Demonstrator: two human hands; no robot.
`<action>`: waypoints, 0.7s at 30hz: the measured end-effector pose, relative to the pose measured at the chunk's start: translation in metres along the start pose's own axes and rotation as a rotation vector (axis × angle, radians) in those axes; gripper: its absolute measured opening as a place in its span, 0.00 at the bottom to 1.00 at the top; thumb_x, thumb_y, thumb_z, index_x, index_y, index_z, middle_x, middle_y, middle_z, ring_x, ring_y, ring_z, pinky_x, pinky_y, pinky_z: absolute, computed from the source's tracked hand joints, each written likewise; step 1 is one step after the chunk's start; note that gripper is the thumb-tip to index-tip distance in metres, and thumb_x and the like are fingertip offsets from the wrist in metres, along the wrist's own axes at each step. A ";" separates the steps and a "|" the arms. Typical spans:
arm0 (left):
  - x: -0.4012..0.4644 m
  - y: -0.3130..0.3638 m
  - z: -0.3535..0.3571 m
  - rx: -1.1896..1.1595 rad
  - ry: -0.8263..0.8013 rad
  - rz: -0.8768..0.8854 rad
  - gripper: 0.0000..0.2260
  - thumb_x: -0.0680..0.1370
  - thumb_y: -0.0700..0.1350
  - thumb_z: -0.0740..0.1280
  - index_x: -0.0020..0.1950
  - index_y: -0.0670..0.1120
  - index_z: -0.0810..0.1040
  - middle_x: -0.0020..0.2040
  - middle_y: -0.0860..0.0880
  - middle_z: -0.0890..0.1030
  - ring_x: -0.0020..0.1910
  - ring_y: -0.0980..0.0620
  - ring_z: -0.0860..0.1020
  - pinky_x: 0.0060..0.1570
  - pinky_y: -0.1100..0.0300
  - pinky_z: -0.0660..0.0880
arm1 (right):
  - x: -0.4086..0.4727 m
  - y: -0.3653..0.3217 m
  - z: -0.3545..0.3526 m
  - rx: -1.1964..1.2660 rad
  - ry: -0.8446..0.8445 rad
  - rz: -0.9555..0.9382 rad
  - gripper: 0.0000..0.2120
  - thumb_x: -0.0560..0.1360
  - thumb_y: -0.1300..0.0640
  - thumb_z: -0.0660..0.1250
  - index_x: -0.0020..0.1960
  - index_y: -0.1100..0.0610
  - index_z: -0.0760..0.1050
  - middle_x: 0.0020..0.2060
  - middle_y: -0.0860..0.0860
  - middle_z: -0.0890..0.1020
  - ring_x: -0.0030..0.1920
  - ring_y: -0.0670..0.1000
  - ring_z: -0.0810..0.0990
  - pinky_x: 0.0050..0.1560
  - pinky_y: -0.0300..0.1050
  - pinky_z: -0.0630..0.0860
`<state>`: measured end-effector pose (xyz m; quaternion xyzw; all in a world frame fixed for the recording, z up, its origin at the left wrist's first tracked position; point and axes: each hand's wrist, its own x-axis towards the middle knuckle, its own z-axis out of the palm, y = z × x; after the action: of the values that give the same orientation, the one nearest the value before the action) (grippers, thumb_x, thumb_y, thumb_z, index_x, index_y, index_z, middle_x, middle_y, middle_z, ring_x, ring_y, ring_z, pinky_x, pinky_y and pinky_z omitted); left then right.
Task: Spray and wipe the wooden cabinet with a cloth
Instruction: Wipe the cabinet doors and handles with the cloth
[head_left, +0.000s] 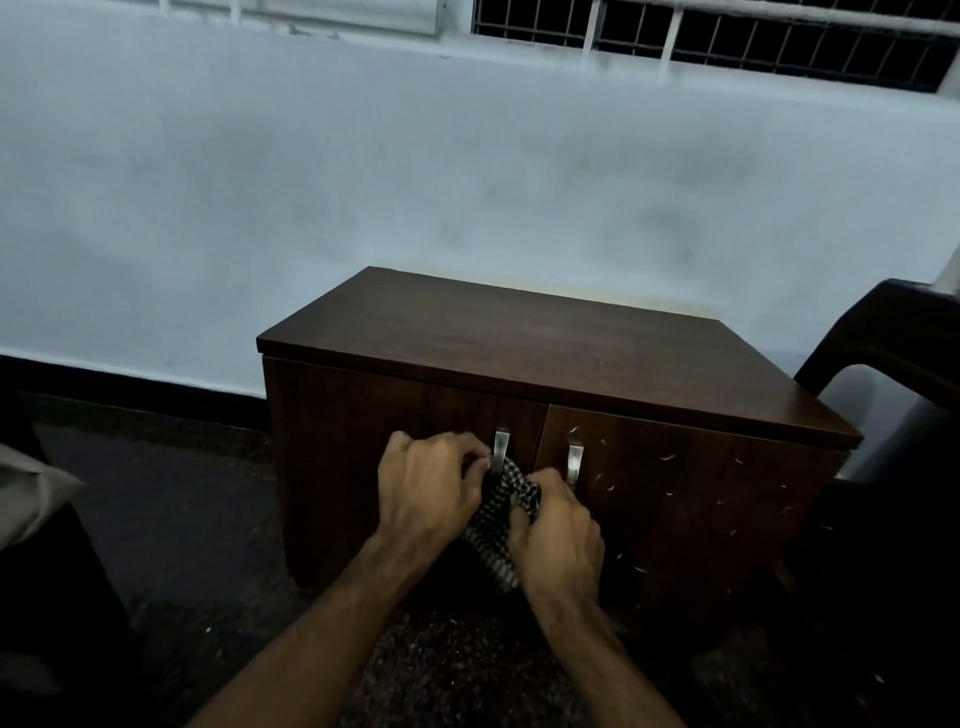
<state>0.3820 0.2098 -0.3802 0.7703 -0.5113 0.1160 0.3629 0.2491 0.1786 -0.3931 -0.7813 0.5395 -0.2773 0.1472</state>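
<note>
Both hands, left hand and right hand, grip a bunched checked cloth just in front of the wooden cabinet, near its two metal handles. Folding the cloth into a flat pad would probably wipe best. A dark chair crowds the cabinet's right; the left side looks freer.
</note>
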 end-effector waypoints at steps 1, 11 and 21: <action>-0.006 -0.003 0.004 -0.030 0.008 -0.053 0.06 0.77 0.55 0.69 0.51 0.57 0.84 0.45 0.57 0.87 0.42 0.55 0.83 0.55 0.55 0.72 | 0.002 -0.002 -0.003 0.000 0.003 -0.010 0.08 0.79 0.53 0.66 0.58 0.48 0.73 0.55 0.45 0.81 0.52 0.51 0.82 0.48 0.44 0.75; -0.026 -0.008 0.024 -0.286 -0.011 -0.397 0.07 0.76 0.58 0.71 0.49 0.57 0.86 0.45 0.57 0.87 0.48 0.52 0.85 0.49 0.57 0.78 | 0.019 -0.021 -0.020 -0.015 0.028 -0.113 0.12 0.79 0.57 0.65 0.61 0.46 0.76 0.59 0.45 0.80 0.55 0.53 0.82 0.50 0.47 0.76; -0.009 -0.001 0.011 -0.024 0.024 -0.103 0.06 0.77 0.55 0.69 0.51 0.59 0.85 0.41 0.56 0.87 0.41 0.54 0.82 0.55 0.56 0.63 | 0.000 0.002 0.008 0.032 -0.008 -0.016 0.12 0.77 0.58 0.69 0.57 0.46 0.72 0.58 0.44 0.79 0.52 0.51 0.82 0.49 0.45 0.76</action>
<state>0.3770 0.2083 -0.3937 0.7898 -0.4681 0.1002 0.3836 0.2520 0.1769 -0.4007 -0.7842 0.5282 -0.2840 0.1596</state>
